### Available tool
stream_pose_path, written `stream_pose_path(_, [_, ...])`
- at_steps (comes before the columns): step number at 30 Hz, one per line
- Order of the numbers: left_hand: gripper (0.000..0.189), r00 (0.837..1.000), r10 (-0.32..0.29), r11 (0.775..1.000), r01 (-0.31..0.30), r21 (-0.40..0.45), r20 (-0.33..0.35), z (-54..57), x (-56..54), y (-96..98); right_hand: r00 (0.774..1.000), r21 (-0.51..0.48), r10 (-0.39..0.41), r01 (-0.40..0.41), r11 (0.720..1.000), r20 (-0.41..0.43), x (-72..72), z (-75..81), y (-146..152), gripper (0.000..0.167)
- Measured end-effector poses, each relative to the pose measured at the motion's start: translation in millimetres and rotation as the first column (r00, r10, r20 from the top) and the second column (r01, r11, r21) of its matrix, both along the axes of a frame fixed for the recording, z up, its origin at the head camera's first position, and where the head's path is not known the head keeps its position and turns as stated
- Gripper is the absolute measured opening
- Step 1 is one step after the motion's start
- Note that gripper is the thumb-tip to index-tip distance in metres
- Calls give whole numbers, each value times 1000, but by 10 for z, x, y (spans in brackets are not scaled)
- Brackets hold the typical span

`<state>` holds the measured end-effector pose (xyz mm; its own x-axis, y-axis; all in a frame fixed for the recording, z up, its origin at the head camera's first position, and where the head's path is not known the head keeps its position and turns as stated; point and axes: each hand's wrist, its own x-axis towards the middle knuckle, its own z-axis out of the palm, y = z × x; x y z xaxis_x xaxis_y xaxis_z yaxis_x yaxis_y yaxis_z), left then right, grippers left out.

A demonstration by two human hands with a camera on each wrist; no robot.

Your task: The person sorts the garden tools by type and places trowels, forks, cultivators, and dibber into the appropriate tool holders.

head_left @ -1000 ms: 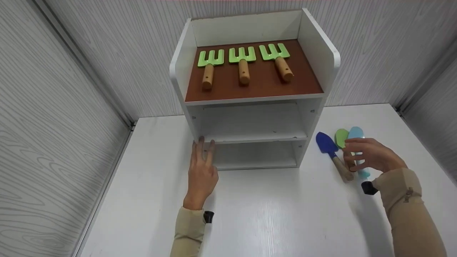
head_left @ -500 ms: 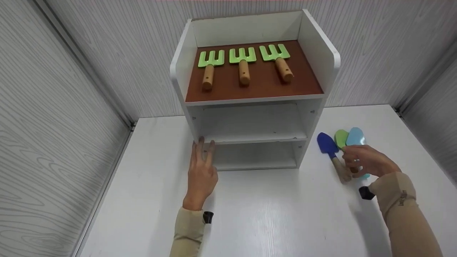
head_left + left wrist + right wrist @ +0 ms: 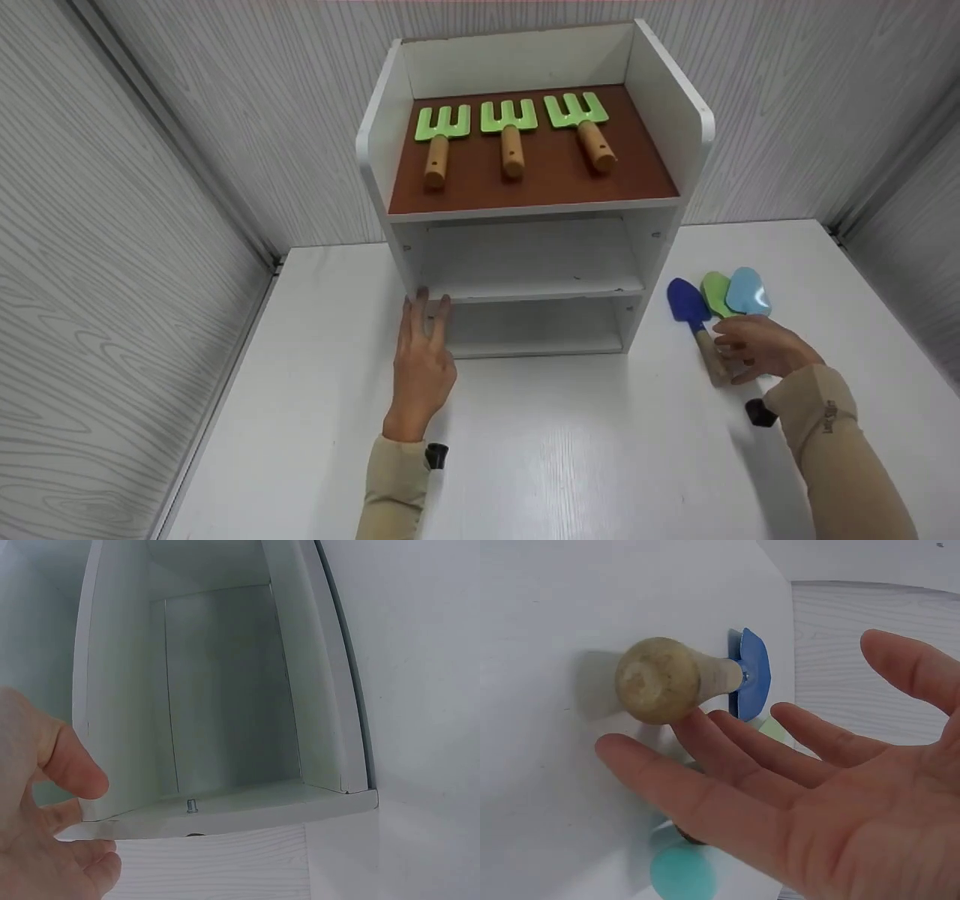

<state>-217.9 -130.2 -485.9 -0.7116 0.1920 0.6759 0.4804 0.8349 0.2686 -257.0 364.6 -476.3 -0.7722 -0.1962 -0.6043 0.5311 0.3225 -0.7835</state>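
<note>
My left hand (image 3: pixel 421 379) touches the left front edge of a white shelf unit (image 3: pixel 536 210), three fingers stretched and spread. In the left wrist view its thumb (image 3: pixel 79 769) lies inside the side panel, other fingers outside. A dark blue trowel (image 3: pixel 686 301) with a wooden handle lies on the table right of the unit. My right hand (image 3: pixel 765 346) is beside that handle, fingers extended; in the right wrist view the fingertips are right under the handle (image 3: pixel 656 681). Green (image 3: pixel 718 292) and light blue (image 3: pixel 748 292) blades lie alongside, their handles hidden by the hand.
On the unit's brown top board (image 3: pixel 551 176) lie three green hand forks (image 3: pixel 508 116) with wooden handles. Two open white compartments are below. A grey wood-grain wall (image 3: pixel 787 112) stands behind, with side panels at left and right.
My right hand has moved left and slightly towards me, from over the green and light blue tools to the blue trowel's handle. The left hand has stayed in place.
</note>
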Motion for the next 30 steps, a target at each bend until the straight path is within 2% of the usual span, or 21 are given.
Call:
stream_pose_path(3, [59, 1000, 1, 1000, -1, 0, 3, 2, 2, 2, 999, 7, -29, 29, 1000, 16, -7, -28, -30, 67])
stream_pose_path(8, [60, 1000, 1, 1000, -1, -7, 10, -1, 12, 0, 997, 46, -80, 79, 996, 24, -13, -100, -58, 50])
stream_pose_path(10, [62, 1000, 3, 1000, -3, -8, 15, -3, 16, -3, 995, 38, -99, 98, 994, 29, -17, -130, -66, 48])
stream_pose_path(16, [64, 1000, 6, 1000, -6, -11, 14, -7, 23, -6, 992, 32, -125, 124, 992, 18, -32, -198, -73, 54])
stream_pose_path(24, [64, 1000, 1, 1000, -1, -13, 13, -8, 14, -12, 995, 33, -97, 97, 995, -13, -31, -279, -50, 75])
stream_pose_path(30, [64, 1000, 2, 1000, -2, 0, 22, 8, 5, -8, 996, 2, -90, 90, 996, -17, -12, -328, -51, 78])
